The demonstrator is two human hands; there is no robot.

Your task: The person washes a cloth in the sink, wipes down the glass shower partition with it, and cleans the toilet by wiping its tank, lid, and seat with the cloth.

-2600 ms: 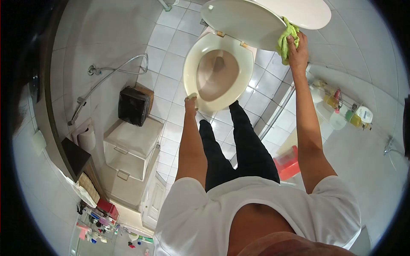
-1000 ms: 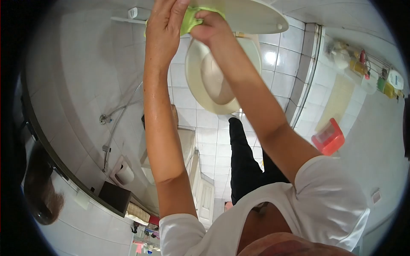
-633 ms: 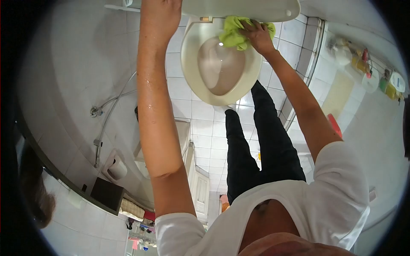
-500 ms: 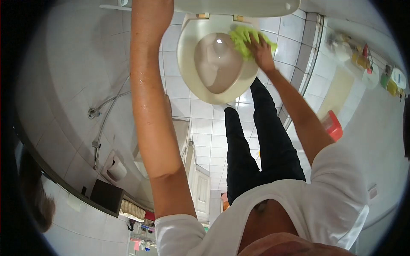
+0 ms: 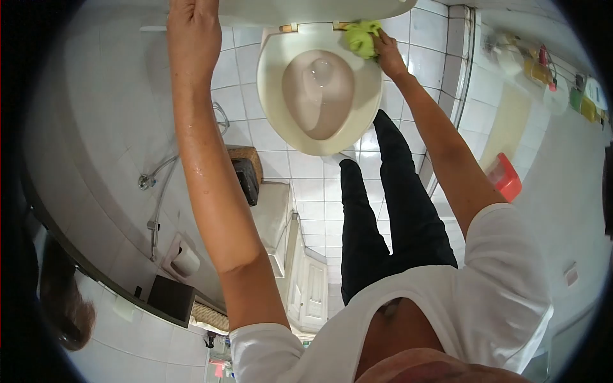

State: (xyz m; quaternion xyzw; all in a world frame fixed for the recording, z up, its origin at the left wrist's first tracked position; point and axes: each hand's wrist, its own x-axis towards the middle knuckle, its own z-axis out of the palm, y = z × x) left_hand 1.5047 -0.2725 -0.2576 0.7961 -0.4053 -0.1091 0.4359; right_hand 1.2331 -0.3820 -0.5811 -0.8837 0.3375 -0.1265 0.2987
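Note:
A cream toilet seat lies flat on the bowl, its lid raised behind it. My right hand grips a bunched green cloth, which touches the seat's back right part near the hinge. At the top edge of the view, my left hand is beside the lid's left end. Its fingertips run out of the frame, so its grip is hidden. Small wet drops show on the left forearm.
On the left are a hand shower, a paper roll holder and a black bin. A red container stands at the right, below a rack of bottles. Legs in black trousers are in front of the toilet.
From both hands being close together by the lid, my right hand has moved right and down onto the seat with the cloth, then slightly back toward the hinge. My left hand has shifted left.

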